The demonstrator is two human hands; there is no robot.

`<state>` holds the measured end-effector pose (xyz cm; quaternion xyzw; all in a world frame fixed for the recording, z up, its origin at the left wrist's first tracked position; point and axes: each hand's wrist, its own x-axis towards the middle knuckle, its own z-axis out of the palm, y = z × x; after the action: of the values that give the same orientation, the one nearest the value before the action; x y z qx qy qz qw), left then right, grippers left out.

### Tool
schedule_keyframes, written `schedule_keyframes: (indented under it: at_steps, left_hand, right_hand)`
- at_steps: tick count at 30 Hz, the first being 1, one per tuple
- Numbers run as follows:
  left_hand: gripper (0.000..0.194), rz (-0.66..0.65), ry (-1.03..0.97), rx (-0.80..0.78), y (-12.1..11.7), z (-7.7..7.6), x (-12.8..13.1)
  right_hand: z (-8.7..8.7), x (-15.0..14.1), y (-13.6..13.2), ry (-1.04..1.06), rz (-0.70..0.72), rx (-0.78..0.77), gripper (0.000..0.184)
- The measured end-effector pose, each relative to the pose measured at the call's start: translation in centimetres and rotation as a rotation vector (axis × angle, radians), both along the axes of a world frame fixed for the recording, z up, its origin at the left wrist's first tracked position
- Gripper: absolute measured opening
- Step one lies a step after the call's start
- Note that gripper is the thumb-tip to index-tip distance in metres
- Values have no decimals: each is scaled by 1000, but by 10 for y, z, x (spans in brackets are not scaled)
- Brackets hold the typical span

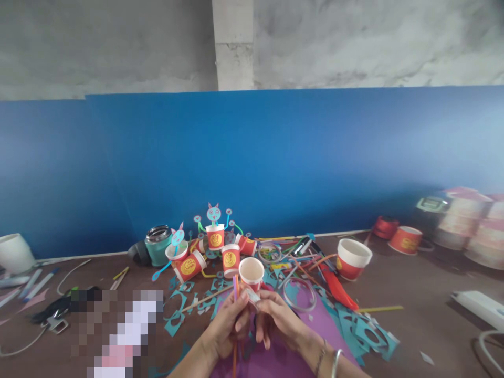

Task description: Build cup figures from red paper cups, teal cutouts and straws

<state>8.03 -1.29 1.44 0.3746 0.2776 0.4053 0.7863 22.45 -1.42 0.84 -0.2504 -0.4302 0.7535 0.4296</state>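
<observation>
My left hand (232, 325) is closed around thin orange and purple sticks (235, 287), which stand upright and poke out above and below the fist. My right hand (277, 315) pinches a small whitish piece (252, 297), maybe tape or paper, close against the left fingers. Just beyond both hands stands an upright paper cup (252, 270) with a white inside. Under the hands lies a purple sheet (325, 341). Behind are several red-and-white paper cups, one of them (215, 239) topped with a blue paper face (213, 213) and thin arms.
Blue paper offcuts (364, 331) litter the brown table on both sides. A clear tape ring (300, 294), a red-handled tool (340, 289) and loose sticks lie ahead. Another paper cup (353, 258) stands right, a teal flask (158, 245) left, a power strip (480, 310) far right. A blue partition (252, 163) rises behind.
</observation>
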Motion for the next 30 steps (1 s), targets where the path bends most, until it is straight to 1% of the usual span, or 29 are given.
schedule_keyframes:
  at_steps: [5, 12, 17, 22, 30]
  left_hand:
    - [46, 21, 19, 8, 0, 1, 1]
    - [47, 14, 11, 20, -2, 4, 2]
    - [46, -1, -28, 11, -2, 2, 1]
    - [47, -6, -4, 30, -1, -1, 1]
    - [49, 38, 49, 45, 0, 0, 2]
  right_hand:
    - [1, 0, 0, -33, -6, 32, 29]
    - [0, 0, 2, -96, 10, 50, 35]
    - [-1, 0, 1, -36, 18, 10, 30]
    - [-4, 1, 2, -18, 41, -11, 25]
    - [2, 1, 2, -41, 16, 21, 26]
